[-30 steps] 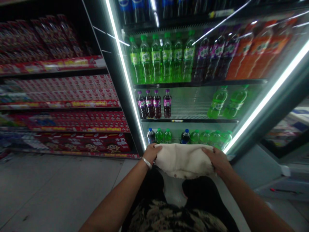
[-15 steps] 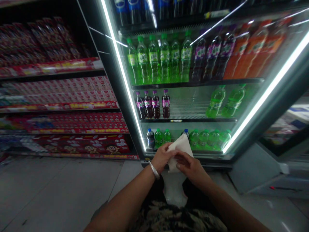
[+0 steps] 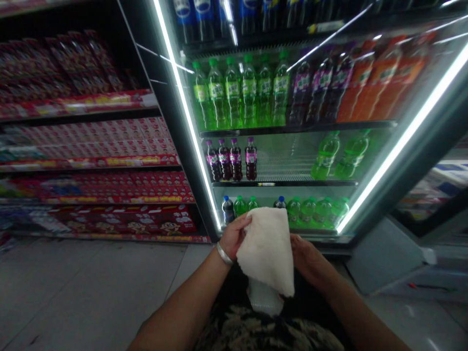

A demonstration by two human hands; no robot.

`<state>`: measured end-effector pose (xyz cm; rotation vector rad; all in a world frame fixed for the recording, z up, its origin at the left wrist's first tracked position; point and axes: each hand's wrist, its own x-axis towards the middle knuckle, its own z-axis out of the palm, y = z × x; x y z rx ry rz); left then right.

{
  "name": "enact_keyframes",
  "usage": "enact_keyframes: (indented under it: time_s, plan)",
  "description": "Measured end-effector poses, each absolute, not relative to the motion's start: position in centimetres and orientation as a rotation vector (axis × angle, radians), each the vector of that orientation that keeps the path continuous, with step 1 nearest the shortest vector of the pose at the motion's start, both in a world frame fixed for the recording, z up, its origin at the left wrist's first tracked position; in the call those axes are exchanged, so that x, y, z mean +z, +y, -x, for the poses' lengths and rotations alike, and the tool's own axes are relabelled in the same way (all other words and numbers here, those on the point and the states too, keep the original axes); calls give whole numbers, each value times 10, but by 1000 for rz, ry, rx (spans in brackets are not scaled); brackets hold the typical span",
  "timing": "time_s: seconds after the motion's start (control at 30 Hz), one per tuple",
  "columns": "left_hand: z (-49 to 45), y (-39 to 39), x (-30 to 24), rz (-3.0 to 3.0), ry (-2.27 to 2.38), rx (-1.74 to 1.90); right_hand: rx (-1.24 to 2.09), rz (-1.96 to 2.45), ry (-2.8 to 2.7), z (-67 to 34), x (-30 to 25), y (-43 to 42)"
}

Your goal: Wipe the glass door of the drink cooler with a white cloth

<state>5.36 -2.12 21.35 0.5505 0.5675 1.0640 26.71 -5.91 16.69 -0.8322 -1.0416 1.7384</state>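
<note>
Both my hands hold a folded white cloth [image 3: 266, 248] low in front of an open drinks cooler [image 3: 285, 156]. My left hand [image 3: 234, 236], with a metal bangle on its wrist, grips the cloth's upper left edge. My right hand [image 3: 309, 258] sits behind the cloth's right side, partly hidden by it. The cloth hangs down to a point over my dark clothing. Just beyond it stands the cooler's bottom row of small green and blue-capped bottles [image 3: 310, 209].
Cooler shelves hold green bottles [image 3: 237, 92], purple bottles [image 3: 232, 158], orange bottles [image 3: 376, 78] and dark cola bottles along the top. The glass cooler door [image 3: 405, 141] stands open at right. Store shelves of red boxes [image 3: 109, 180] fill the left. Grey tiled floor [image 3: 73, 292] lies below.
The cloth went from spread wide between both hands, to bunched small, to a folded panel hanging down now. My hands came together and stay close.
</note>
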Motion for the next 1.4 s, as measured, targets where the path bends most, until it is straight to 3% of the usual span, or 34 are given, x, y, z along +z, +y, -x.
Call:
enact_keyframes:
  time_s: [0.27, 0.8, 1.2, 1.4]
  plan:
    - [-49, -17, 199, -609, 714, 1090, 1724, 1041, -756, -267, 185, -68]
    - [-46, -20, 196, -842, 831, 686, 1647, 1271, -967, -286, 206, -67]
    - [-76, -20, 186, -867, 724, 587, 1894, 1005, -1077, -284, 188, -63]
    - [-77, -21, 184, -866, 827, 640, 1751, 1039, -1284, -290, 156, -59]
